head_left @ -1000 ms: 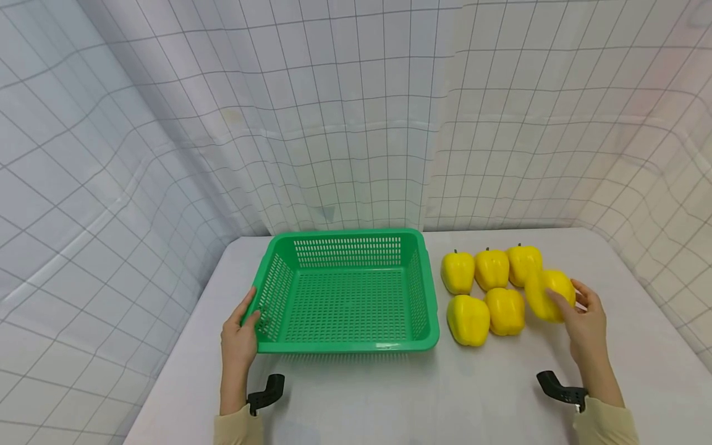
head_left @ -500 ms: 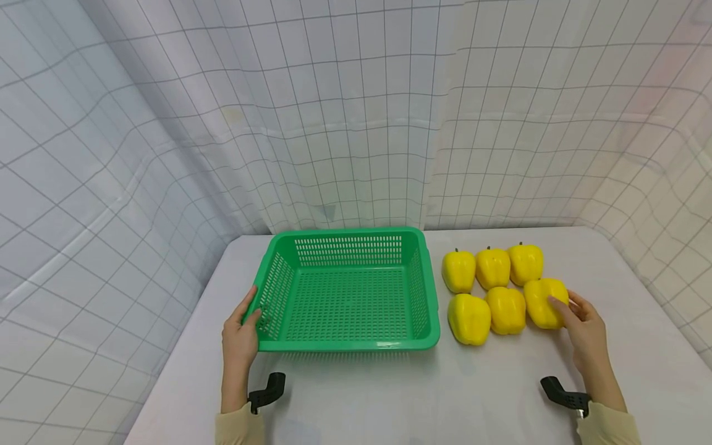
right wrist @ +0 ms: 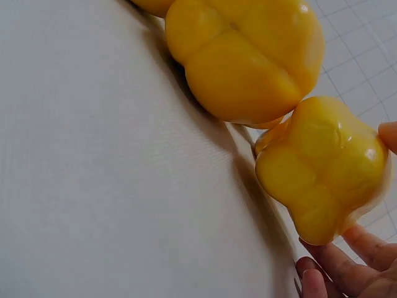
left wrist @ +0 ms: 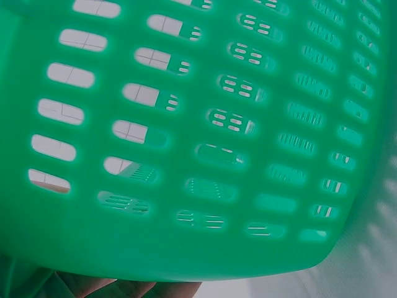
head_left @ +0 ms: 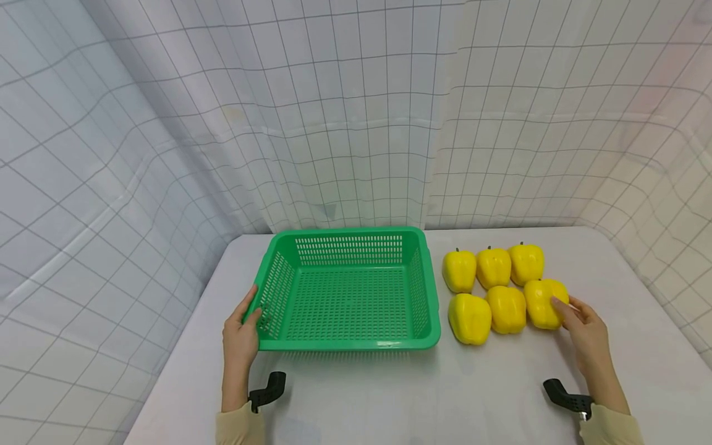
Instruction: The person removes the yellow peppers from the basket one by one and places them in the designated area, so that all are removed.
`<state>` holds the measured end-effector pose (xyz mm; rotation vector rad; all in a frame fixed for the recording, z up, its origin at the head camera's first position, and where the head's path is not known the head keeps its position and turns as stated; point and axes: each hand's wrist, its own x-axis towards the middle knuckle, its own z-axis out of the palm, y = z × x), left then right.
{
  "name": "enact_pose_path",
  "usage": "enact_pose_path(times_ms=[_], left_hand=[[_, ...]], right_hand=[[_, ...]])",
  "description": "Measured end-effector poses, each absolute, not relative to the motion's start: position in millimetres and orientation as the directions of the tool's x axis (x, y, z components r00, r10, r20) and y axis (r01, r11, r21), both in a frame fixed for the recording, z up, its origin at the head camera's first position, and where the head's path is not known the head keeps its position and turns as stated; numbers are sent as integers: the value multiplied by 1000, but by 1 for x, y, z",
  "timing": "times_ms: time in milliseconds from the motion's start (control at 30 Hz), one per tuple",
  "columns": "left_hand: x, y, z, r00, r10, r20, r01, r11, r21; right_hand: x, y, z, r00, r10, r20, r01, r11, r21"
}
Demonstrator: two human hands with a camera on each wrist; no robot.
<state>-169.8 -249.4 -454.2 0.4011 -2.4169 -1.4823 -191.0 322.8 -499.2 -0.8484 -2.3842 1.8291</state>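
Observation:
A green slotted plastic basket [head_left: 347, 303] stands in the middle of the head view with nothing inside. My left hand [head_left: 240, 337] grips its left side, thumb over the rim. In the left wrist view the basket's wall [left wrist: 180, 248] fills most of the picture, and fingers [left wrist: 130, 288] show under its lower edge. At the right end of the front row, a yellow bell pepper [head_left: 544, 304] is pinched between the thumb and fingers of my right hand [head_left: 588, 334]. The right wrist view shows this pepper [right wrist: 322, 167] against its larger-looking neighbour, with fingertips under it.
More yellow bell peppers lie in two rows right of the basket: a back row of three, such as the middle one [head_left: 494, 267], and two others [head_left: 470, 318] in front. A white tabletop [head_left: 411, 395] is bordered by grid-patterned curtains [head_left: 356, 123].
The pepper in my right hand has come down and slightly left, from tilted above the row to standing at the front row's right end. My left hand and the basket stay put.

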Motion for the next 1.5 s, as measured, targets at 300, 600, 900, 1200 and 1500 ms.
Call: enact_pose_path(times_ms=[300, 600, 900, 1200, 1500], left_hand=[[-170, -249, -455, -921, -380, 89, -93, 435, 895], [-170, -250, -456, -920, -380, 98, -89, 445, 891], [-171, -249, -454, -923, -375, 91, -92, 443, 892], [-172, -248, -454, -923, -374, 91, -93, 445, 891], [-172, -248, -454, -925, -371, 87, -94, 443, 892]], right_hand=[[-189, 325, -499, -851, 411, -327, 436, 208, -876], [-187, 325, -500, -854, 413, -318, 441, 249, -862], [-188, 325, -501, -863, 416, -286, 420, 277, -864], [-185, 324, -502, -863, 421, -280, 428, 313, -848], [-184, 322, -503, -850, 445, -282, 442, 312, -841]])
